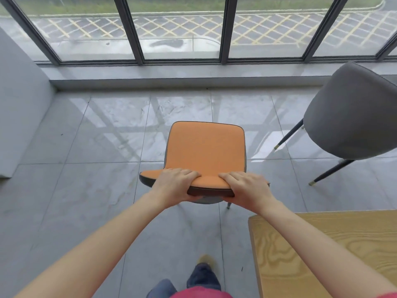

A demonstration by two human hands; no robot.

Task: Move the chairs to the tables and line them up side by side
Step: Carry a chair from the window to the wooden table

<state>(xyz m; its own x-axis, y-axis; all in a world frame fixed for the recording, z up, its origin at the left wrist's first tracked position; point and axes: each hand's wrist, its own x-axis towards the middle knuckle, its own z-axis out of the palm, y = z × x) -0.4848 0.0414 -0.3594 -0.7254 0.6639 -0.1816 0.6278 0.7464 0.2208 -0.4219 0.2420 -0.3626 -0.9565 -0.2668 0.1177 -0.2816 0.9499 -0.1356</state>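
Note:
An orange-cushioned chair with a grey shell stands in front of me, its seat facing the window. Both hands grip the top edge of its backrest: my left hand on the left part, my right hand on the right part. One chair leg shows below the backrest; the others are hidden. A grey upholstered chair with dark, gold-tipped legs stands at the right, its back toward me. A light wooden table fills the lower right corner, just right of the orange chair.
Floor-to-ceiling windows with dark frames run across the far side above a low grey sill. A grey wall stands at the left. Glossy grey tiles cover the floor. My foot shows at the bottom centre.

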